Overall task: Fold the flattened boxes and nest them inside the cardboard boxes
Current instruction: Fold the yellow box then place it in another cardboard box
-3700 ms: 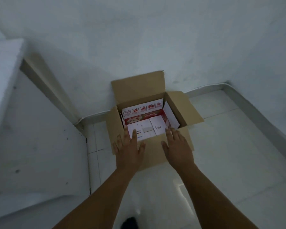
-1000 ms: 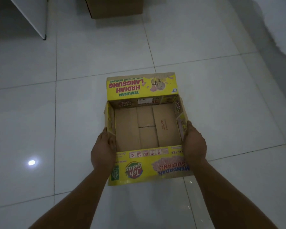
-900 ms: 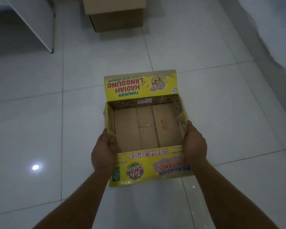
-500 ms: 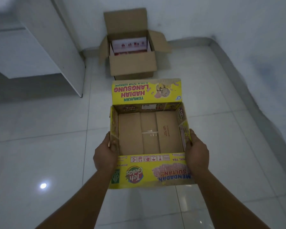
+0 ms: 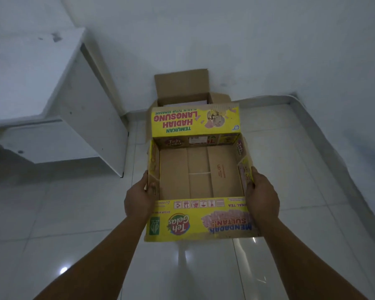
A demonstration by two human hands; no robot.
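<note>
Hands: left hand [image 5: 139, 198] and right hand [image 5: 262, 194] are each gripping a side wall of the yellow box [image 5: 200, 221].
Box: hanging open-topped above the floor [image 5: 290, 180].
Behind: brown carton [image 5: 182, 87] is standing against the far wall, flaps open.

White tiled floor [image 5: 74, 213], open brown carton [image 5: 182, 87]

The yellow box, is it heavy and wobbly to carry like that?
Probably light: the yellow box looks empty inside. It may flex a bit, since its right wall bends inward by the right hand. The open flaps could flop, so the left hand helps keep it steady.
</note>
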